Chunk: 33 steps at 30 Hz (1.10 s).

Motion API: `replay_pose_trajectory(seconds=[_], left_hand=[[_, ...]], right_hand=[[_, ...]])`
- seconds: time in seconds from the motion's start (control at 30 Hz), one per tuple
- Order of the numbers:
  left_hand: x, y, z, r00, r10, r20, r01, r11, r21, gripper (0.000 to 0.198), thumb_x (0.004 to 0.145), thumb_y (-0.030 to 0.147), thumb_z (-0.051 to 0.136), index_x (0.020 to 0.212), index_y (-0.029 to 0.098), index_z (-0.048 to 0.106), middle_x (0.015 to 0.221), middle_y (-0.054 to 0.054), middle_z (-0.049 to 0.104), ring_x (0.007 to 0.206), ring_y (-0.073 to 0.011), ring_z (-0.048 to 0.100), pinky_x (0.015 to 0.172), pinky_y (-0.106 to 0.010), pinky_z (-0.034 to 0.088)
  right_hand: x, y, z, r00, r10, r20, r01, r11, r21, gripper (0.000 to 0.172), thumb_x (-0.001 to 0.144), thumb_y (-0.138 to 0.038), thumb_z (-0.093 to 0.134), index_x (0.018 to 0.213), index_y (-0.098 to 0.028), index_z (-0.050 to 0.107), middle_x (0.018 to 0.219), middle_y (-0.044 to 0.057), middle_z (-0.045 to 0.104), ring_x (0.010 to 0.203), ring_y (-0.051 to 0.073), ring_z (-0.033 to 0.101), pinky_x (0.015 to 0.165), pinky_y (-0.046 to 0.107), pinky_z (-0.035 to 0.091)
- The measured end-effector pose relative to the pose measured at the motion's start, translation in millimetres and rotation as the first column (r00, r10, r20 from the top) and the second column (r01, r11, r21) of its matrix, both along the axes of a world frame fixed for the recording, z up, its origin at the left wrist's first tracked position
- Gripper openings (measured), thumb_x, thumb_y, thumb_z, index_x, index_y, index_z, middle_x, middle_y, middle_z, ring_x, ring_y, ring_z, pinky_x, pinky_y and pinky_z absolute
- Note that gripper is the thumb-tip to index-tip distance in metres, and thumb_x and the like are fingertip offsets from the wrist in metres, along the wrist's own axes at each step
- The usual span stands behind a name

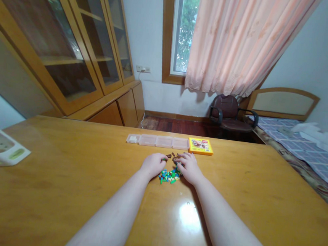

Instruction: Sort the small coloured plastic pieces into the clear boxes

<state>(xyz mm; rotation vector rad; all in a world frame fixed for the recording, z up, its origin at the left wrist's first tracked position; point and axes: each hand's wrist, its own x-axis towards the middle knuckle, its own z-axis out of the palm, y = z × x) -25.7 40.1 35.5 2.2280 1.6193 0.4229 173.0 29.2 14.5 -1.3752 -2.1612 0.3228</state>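
Small toy building bricks [170,175] in green, blue, white and yellow lie in a loose heap on the wooden table [94,193]. Just beyond them is a scatter of small brown bricks [173,154]. My left hand [153,165] rests at the heap's left side, fingers curled together at the brown pieces; whatever is between the fingertips is too small to make out. On the other side my right hand [189,168] lies over the brown and coloured bricks with its fingers apart. Its palm hides some of them.
Behind the bricks stands a row of clear plastic trays [156,140], the leftmost holding something white. A yellow box [200,146] adjoins them on the right. A white-and-green plastic object [4,145] sits at far left. Beyond the table are a chair [229,111] and a bed [302,143].
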Motion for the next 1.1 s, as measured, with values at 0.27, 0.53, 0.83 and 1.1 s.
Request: replay_pose_trajectory(seconds=[0.27, 0.53, 0.83, 1.1], left_hand=[[-1.5, 1.1, 0.5, 0.998, 0.051, -0.044, -0.051, 0.999, 0.004, 0.029, 0.080, 0.026, 0.044, 0.089, 0.023, 0.072, 0.098, -0.004, 0.070, 0.094, -0.0202, 0.061, 0.082, -0.028, 0.044], [2.8, -1.2, -0.9, 0.999, -0.031, 0.009, 0.032, 0.998, -0.056, 0.037, 0.078, 0.021, 0.046, 0.108, 0.028, 0.067, 0.112, 0.000, 0.066, 0.105, -0.0179, 0.059, 0.092, -0.027, 0.042], [1.7, 0.1, -2.0, 0.998, -0.060, 0.009, 0.060, 0.998, -0.014, 0.032, 0.079, 0.022, 0.046, 0.097, 0.026, 0.071, 0.103, 0.000, 0.070, 0.098, -0.0184, 0.061, 0.089, -0.029, 0.044], [3.0, -0.2, -3.6, 0.998, -0.044, 0.054, 0.046, 0.998, -0.033, 0.040, 0.078, 0.017, 0.047, 0.113, 0.026, 0.064, 0.117, -0.001, 0.064, 0.108, -0.0179, 0.058, 0.094, -0.027, 0.041]], right_hand=[[0.2, 1.5, -1.4, 0.999, -0.034, -0.037, 0.035, 0.999, 0.040, 0.021, 0.084, -0.026, 0.052, 0.074, -0.022, 0.070, 0.098, 0.005, 0.067, 0.102, 0.022, 0.050, 0.097, 0.042, 0.030], [3.7, 3.3, 0.6, 0.980, -0.173, -0.094, 0.180, 0.981, 0.071, 0.027, 0.087, -0.021, 0.045, 0.077, -0.017, 0.070, 0.087, 0.006, 0.068, 0.087, 0.019, 0.055, 0.087, 0.033, 0.037], [2.6, 2.2, -0.4, 0.988, -0.107, -0.110, 0.115, 0.991, 0.063, 0.025, 0.087, -0.025, 0.049, 0.077, -0.018, 0.070, 0.088, 0.005, 0.067, 0.087, 0.019, 0.054, 0.086, 0.033, 0.038], [0.1, -0.2, 2.9, 0.986, 0.086, -0.144, -0.081, 0.996, 0.037, 0.024, 0.087, -0.022, 0.047, 0.078, -0.018, 0.069, 0.089, 0.006, 0.067, 0.088, 0.018, 0.056, 0.084, 0.032, 0.041]])
